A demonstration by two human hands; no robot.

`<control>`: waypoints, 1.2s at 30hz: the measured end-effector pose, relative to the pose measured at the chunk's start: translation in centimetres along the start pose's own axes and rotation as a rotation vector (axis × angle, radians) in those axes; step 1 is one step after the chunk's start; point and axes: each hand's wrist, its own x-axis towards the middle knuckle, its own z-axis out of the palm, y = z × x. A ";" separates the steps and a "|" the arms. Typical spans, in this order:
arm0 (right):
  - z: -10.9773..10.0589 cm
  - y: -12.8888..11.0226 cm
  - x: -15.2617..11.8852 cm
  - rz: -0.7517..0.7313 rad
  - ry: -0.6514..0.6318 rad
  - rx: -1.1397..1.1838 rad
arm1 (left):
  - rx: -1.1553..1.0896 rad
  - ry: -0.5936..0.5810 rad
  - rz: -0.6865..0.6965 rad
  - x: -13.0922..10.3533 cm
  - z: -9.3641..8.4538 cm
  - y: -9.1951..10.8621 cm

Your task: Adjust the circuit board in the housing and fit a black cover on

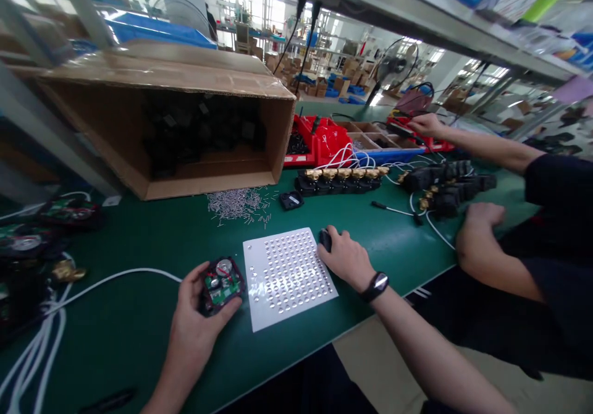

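Note:
My left hand (pixel 197 312) grips an open black housing (pixel 222 285) by its sides, thumb near the front edge. Inside it show a green circuit board, red wires and a round silvery part. A white cable (pixel 139 270) runs left from near this hand. My right hand (pixel 348 258), with a black band on the wrist, is closed around a small dark piece (pixel 325 240) at the right edge of a white sheet (pixel 258 320). The sheet carries rows of small clear round dots. A black square cover (pixel 291 201) lies beyond the sheet, beside a pile of small metal pins or screws (pixel 237 206).
A cardboard box (pixel 213 182) of dark parts lies open toward me. Black units with brass fittings (pixel 343 180) line up before red bins (pixel 328 141). A co-worker's arms (pixel 491 145) reach in from the right. More housings (pixel 69 211) and cables sit at left.

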 end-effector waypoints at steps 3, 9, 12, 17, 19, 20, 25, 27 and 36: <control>-0.9 -0.1 -0.2 -0.101 0.001 0.180 | 0.101 -0.032 0.071 -1.3 0.0 1.2; 0.4 -3.4 -4.0 0.011 -0.546 1.355 | 0.578 -0.149 0.533 -3.0 2.3 4.2; 1.9 -5.8 -5.6 0.151 -0.747 1.636 | 0.690 -0.180 0.532 -3.0 3.0 4.5; 1.7 -7.6 -6.3 -0.332 -0.602 1.242 | 0.755 -0.159 0.492 -2.9 2.5 4.2; 1.3 -8.1 -6.6 -0.501 -0.480 1.009 | 0.713 -0.161 0.480 -2.9 2.4 4.0; 1.2 -8.4 -6.8 -0.534 -0.441 0.916 | 0.674 -0.157 0.476 -2.8 2.3 3.9; 1.6 -10.0 -7.8 -0.483 -0.312 0.735 | 0.410 -0.192 0.466 -1.8 1.1 2.6; 2.0 -10.4 -7.9 -0.447 -0.375 0.834 | 0.209 -0.219 0.407 -1.3 0.3 1.7; 4.5 -11.4 -8.4 -0.139 -0.637 1.214 | -0.171 -0.328 0.230 -0.8 -1.5 -1.2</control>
